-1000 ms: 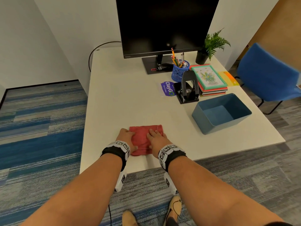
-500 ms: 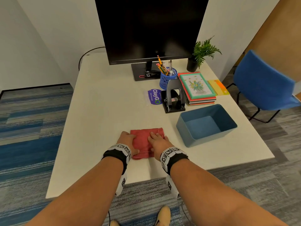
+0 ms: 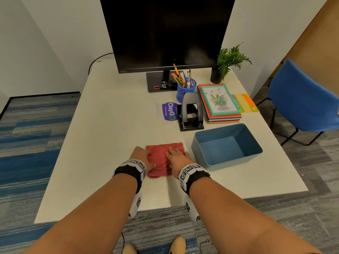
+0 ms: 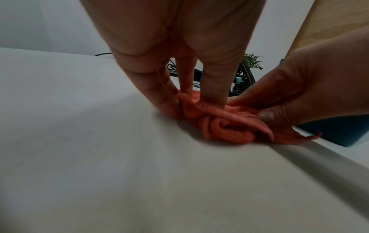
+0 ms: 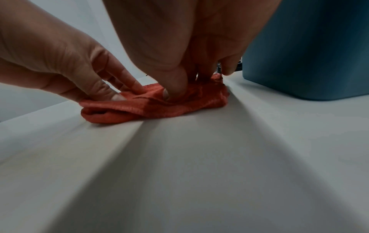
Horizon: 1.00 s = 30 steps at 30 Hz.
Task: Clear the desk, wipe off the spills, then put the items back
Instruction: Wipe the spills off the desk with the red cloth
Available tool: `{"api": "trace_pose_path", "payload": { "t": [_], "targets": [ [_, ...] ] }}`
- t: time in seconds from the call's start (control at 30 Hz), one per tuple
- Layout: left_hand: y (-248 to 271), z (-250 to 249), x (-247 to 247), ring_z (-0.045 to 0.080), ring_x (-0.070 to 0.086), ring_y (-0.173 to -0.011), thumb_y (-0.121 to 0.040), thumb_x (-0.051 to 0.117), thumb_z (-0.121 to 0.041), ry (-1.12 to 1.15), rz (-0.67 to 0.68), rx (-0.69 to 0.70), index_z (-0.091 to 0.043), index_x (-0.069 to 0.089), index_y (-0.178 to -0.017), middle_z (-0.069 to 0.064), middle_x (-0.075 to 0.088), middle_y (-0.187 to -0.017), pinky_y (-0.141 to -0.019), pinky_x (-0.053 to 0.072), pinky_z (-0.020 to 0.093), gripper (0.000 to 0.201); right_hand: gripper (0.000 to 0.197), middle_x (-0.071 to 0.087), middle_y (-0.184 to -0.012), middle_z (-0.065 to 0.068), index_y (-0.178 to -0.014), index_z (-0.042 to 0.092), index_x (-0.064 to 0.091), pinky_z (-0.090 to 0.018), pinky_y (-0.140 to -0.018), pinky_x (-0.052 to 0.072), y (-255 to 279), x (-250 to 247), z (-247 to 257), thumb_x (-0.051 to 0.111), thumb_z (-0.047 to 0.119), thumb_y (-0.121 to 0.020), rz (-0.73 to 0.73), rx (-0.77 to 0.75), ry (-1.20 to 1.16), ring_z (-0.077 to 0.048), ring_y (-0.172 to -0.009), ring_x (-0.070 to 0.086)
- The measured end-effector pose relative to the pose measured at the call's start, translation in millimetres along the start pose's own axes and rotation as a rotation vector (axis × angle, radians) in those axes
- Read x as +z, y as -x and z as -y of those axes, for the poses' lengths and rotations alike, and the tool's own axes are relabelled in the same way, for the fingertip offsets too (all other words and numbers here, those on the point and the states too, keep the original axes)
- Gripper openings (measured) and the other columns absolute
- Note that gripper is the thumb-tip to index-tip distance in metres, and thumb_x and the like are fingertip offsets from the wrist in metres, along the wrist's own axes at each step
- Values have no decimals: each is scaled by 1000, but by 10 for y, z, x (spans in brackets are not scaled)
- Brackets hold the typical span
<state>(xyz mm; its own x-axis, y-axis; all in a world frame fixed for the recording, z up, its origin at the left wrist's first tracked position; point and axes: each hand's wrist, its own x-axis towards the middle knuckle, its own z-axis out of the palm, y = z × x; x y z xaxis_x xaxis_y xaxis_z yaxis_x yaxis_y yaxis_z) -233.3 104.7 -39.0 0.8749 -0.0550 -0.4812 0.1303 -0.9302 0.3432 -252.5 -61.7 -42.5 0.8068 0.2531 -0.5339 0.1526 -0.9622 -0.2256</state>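
A red cloth [image 3: 159,158] lies folded and bunched on the white desk [image 3: 110,125] near its front edge. My left hand [image 3: 142,156] rests on the cloth's left edge, and my right hand [image 3: 177,156] presses on its right half. In the left wrist view the left hand [image 4: 191,100] stands with straight fingers on the cloth [image 4: 225,126], thumb pushed into the folds. In the right wrist view the right hand [image 5: 185,88] presses its thumb into the cloth [image 5: 159,108], with the other fingertips behind it.
An empty blue bin [image 3: 236,164] stands just right of the cloth. Behind are a hole punch [image 3: 190,114], a purple ClayGo packet [image 3: 169,111], a pencil cup [image 3: 185,88], stacked notebooks [image 3: 220,101], a plant [image 3: 227,61], a monitor [image 3: 165,32] and a blue chair [image 3: 302,99].
Both hands stay on the red cloth in the same place. Only the head view has shifted, so the desk sits further right in the frame.
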Motion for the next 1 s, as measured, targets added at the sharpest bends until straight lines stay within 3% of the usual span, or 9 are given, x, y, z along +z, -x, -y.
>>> {"api": "trace_pose_path", "payload": {
  "t": [0.17,0.27,0.43,0.53,0.73,1.0],
  "targets": [
    [-15,1,-36,27,52,-120,-80,72,-30,20,13,-18,-24,46,-138,10,37,-136,-102,42,29,64,71,6,-161,-3,-149,14,26,-53,-119,9,-54,-48,41,56,10,-85,12,17,-13,-27,-148,7],
    [-46,-1,-48,29,55,-114,-78,73,-27,45,21,-4,-27,42,-140,11,37,-132,-98,46,31,70,62,18,-157,-3,-141,11,39,-55,-118,12,-73,-135,102,54,13,-81,-3,52,-37,-29,-147,11],
    [-125,22,-120,30,53,-117,-81,70,-26,32,48,52,-29,39,-143,13,35,-135,-103,41,28,69,42,37,-143,-2,-127,15,52,-48,-104,35,-41,-111,110,52,27,-86,-183,97,-52,-28,-134,31],
    [-194,13,-172,28,51,-122,-78,72,-30,-13,84,72,-28,39,-143,13,36,-136,-105,40,27,73,48,32,-146,-4,-132,13,49,-42,-100,40,-73,-44,120,58,29,-87,-174,108,-42,-30,-135,30],
    [-354,-35,-201,27,50,-123,-74,76,-33,-52,108,107,-27,43,-142,12,40,-136,-105,43,30,76,72,7,-160,-1,-149,14,26,-43,-111,36,-164,-38,105,60,20,-86,-103,173,-54,-29,-144,18],
    [-474,-95,-196,26,49,-125,-73,77,-34,-86,102,128,-25,45,-140,12,43,-135,-106,41,29,75,87,-6,-162,-4,-153,13,9,-42,-120,18,-282,-69,59,63,18,-85,-8,224,-115,-30,-149,1]
  ]
}}
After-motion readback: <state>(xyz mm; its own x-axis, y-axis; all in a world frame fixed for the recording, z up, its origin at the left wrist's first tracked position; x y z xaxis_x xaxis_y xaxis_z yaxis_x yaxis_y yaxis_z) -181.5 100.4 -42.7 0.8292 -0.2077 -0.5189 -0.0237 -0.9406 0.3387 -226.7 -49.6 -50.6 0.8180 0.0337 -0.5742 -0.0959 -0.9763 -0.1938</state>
